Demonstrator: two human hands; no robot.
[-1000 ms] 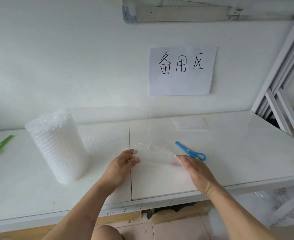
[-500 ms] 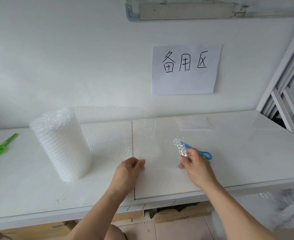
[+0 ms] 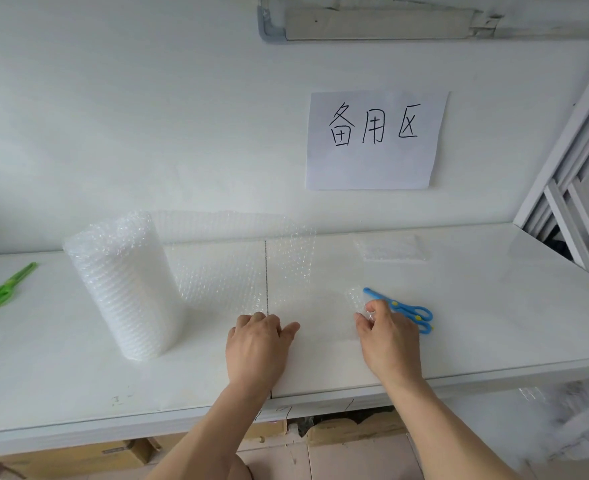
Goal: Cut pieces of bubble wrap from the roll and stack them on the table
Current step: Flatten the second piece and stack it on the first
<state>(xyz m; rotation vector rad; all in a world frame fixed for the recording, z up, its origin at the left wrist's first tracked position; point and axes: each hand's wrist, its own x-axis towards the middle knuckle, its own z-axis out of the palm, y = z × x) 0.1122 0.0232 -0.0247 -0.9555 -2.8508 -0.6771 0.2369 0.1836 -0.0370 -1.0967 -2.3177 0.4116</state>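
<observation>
Two hands on faint bubble wrap (image 3: pixel 306 306), right hand (image 3: pixel 388 341) hiding blue scissors (image 3: pixel 409 308)

My left hand (image 3: pixel 256 344) lies palm-down with fingers bent under at the knuckles, while my right hand (image 3: pixel 388 336) pinches with thumb and forefinger, both forearms reaching forward.

Head view — looks forward, down at table (image 3: pixel 493 323).

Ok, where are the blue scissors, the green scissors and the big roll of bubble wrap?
blue scissors (image 3: pixel 403 308): head view, on the handles just past the pivot.
green scissors (image 3: pixel 3 289): head view, middle, near the pivot.
roll of bubble wrap (image 3: pixel 126 289): head view, middle of its upright side.
</observation>
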